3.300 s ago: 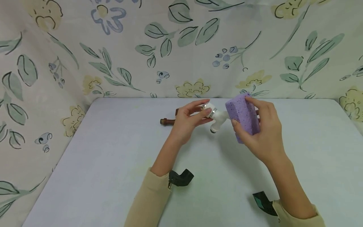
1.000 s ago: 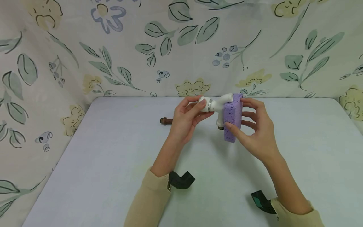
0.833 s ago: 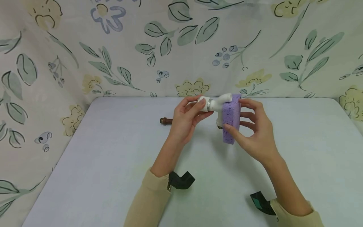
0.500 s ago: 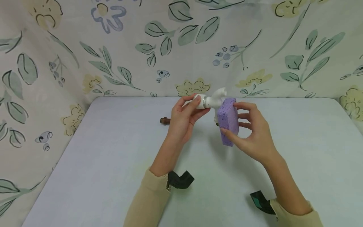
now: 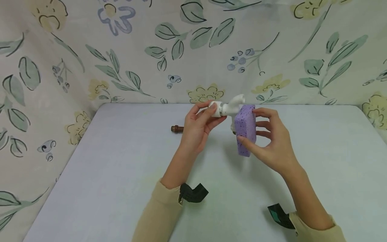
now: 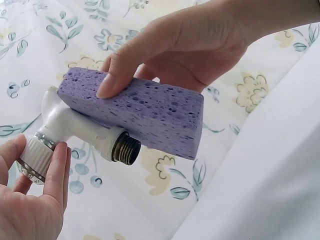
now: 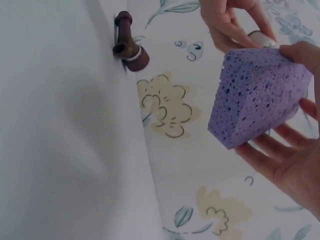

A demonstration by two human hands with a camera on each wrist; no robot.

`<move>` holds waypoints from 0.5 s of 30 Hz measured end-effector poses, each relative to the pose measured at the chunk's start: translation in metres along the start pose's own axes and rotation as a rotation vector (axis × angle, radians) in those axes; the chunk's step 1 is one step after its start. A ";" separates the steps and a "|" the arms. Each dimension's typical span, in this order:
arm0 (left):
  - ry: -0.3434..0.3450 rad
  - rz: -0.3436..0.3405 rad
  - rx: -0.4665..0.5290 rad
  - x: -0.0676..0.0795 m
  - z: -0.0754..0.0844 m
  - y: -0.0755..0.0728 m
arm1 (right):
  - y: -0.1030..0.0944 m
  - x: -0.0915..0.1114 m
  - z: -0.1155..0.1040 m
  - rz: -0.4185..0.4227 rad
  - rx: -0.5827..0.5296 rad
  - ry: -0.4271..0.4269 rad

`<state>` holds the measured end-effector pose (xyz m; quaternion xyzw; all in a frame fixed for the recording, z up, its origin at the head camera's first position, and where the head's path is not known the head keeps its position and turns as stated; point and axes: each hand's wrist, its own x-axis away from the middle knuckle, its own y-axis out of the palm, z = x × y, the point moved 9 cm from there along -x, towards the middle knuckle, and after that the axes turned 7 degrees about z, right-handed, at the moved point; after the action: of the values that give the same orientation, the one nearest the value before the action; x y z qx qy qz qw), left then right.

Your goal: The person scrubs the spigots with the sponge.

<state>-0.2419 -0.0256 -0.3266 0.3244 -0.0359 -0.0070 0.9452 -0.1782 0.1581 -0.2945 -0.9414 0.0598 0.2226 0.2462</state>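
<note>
In the head view my left hand (image 5: 196, 131) pinches the ribbed white knob of a white angle valve (image 5: 230, 109), raised above the far part of the table. One outlet points up and right. The lower outlet, a dark threaded end, shows plainly in the left wrist view. My right hand (image 5: 273, 144) grips a purple sponge (image 5: 246, 129) between thumb and fingers. The sponge's flat face (image 6: 145, 112) lies against the valve's body (image 6: 80, 127) in the left wrist view. Seen from the right wrist, the sponge (image 7: 260, 92) hides most of the valve.
A brown valve (image 7: 131, 45) lies on the white table (image 5: 121, 174) near its back edge, partly behind my left hand in the head view. A flowered cloth (image 5: 193, 60) hangs behind the table. Dark wrist mounts (image 5: 193, 193) stick out from both sleeves.
Since the earliest frame, the sponge has moved left onto the valve, and the valve has been lifted and turned. Within the last second the sponge slid slightly down along it.
</note>
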 end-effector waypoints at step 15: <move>-0.050 0.045 0.118 -0.001 -0.004 0.000 | -0.003 -0.002 0.018 0.067 -0.367 0.154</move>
<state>-0.2422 -0.0233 -0.3296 0.3786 -0.0672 0.0081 0.9231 -0.1868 0.1692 -0.3062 -0.9822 0.0680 0.1653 0.0575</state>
